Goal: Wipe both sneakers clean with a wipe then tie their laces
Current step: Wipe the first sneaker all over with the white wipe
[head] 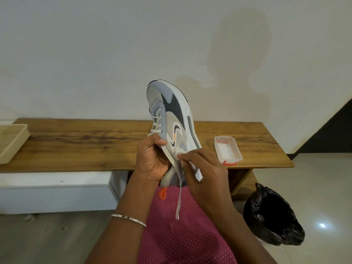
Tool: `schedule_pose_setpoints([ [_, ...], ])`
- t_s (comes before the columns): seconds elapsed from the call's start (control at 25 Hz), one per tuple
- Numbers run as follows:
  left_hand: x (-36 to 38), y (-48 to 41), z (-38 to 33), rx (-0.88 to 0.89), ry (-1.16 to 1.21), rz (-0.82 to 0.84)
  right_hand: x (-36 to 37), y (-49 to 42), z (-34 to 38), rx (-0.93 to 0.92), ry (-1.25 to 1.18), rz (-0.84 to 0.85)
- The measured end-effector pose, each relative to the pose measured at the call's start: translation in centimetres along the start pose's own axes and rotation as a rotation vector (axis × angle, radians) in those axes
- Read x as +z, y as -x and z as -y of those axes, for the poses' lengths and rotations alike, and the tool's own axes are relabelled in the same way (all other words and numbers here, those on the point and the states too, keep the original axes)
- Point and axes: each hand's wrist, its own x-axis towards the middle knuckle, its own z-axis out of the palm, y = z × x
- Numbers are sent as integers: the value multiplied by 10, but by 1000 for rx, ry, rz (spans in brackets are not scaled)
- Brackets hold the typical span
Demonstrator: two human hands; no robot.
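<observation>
The left hand (152,159), palm toward the camera, grips the sneaker (171,111) at its collar, toe raised above the wooden bench (76,141). The right hand (203,168), fingers curled, pinches a white wipe (180,151) against the sneaker's side. A loose lace (179,197) dangles.

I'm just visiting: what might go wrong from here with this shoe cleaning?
1. Only the left hand grips the grey and white sneaker in mid-air; firm rubbing by the right hand with the white wipe might twist it loose.
2. The loose white lace dangles over the lap and may snag in the fingers.
3. The open clear plastic box sits near the wooden bench's front edge; a dropped shoe could knock it off.
</observation>
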Motion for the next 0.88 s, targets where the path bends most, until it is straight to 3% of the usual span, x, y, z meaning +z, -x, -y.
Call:
schedule_pose_setpoints([
  [0.16, 17, 7, 10, -34, 26, 19, 6, -30, -2, -26, 52, -28],
  [0.28, 19, 8, 18, -1, 68, -31, 10, -44, 0, -25, 102, 48],
  [0.56, 11, 3, 12, 95, 37, -121, 7, 11, -5, -57, 71, 94],
  [0.72, 18, 3, 17, 37, 56, -78, 11, -16, -11, -25, 84, 6],
  [0.88, 19, 6, 20, 26, 116, -62, 15, -39, -15, 13, 108, 36],
])
